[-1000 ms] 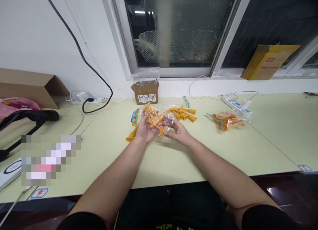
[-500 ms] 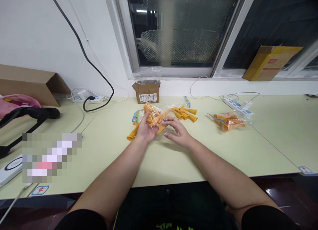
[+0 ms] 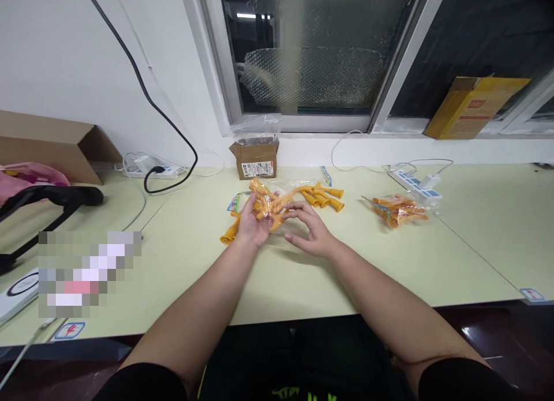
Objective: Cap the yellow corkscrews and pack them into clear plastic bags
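Note:
A clear plastic bag of orange toy-like pieces [image 3: 265, 200] rests in my left hand [image 3: 254, 225], whose fingers curl round its left side. My right hand [image 3: 312, 231] is at the bag's right edge, fingers bent and thumb held apart. Its fingertips are close to the film; I cannot tell whether they press on it. Loose orange pieces with flared, ribbed ends [image 3: 322, 198] lie just beyond my right hand. More of these orange pieces [image 3: 229, 232] lie to the left, partly behind my left hand. A printed bag header [image 3: 235, 202] shows beside my left fingers.
Another bag of orange pieces [image 3: 399, 210] lies to the right, near a power strip [image 3: 415, 184]. A small cardboard box [image 3: 256, 160] stands against the wall. At left are a black strap-like frame [image 3: 47, 216], a larger carton [image 3: 47, 141] and a second power strip [image 3: 160, 173].
The bag in my left hand has turned slightly, and the printed header at left has tilted. My right hand has stayed almost in place.

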Tool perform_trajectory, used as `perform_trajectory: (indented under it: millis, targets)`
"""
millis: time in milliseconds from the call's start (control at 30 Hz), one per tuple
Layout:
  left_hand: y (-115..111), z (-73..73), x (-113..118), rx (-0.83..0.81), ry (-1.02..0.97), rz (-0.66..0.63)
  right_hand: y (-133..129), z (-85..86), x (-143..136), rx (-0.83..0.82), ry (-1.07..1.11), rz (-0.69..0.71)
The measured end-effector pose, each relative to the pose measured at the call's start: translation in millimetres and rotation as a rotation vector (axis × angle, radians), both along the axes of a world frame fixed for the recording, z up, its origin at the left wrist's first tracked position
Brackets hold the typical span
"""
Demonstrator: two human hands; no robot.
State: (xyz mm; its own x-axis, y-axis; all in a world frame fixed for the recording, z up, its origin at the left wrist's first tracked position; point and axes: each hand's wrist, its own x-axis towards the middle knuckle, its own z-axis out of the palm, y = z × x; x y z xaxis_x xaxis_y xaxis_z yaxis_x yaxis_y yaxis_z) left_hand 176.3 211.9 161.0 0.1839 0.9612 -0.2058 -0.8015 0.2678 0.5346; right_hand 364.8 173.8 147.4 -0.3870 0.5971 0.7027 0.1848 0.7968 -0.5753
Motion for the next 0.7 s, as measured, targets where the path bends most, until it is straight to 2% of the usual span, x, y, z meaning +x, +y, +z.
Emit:
perform_trajectory:
  millis: [67, 133, 200, 267, 333, 467, 700]
  targets:
    - [2, 1.9, -4, -0.005, -0.047, 0.031, -1, 3.4, 1, 0.051, 0.053, -0.054]
    - [4, 4.0, -9, 0.011, -0.099, 0.088, 0, 4.8, 3, 0.082, 0.14, -0.171]
    - [6, 5.9, -13, 0.028, -0.134, 0.128, 5, 2.6, 6, 0.047, 0.181, -0.293]
    - [7, 7.0, -16, 0.032, -0.154, 0.135, 11, -3.4, 7, -0.042, 0.126, -0.348]
    - [6, 7.6, -17, 0.035, -0.162, 0.129, 16, -11.5, 7, -0.111, 0.017, -0.304]
    - [4, 8.8, -15, 0.043, -0.159, 0.123, 17, -23.5, 1, -0.126, -0.219, -0.121]
    - [4, 12.1, -18, 0.065, -0.164, 0.158, 12, -28.2, -27, -0.114, -0.56, -0.062]
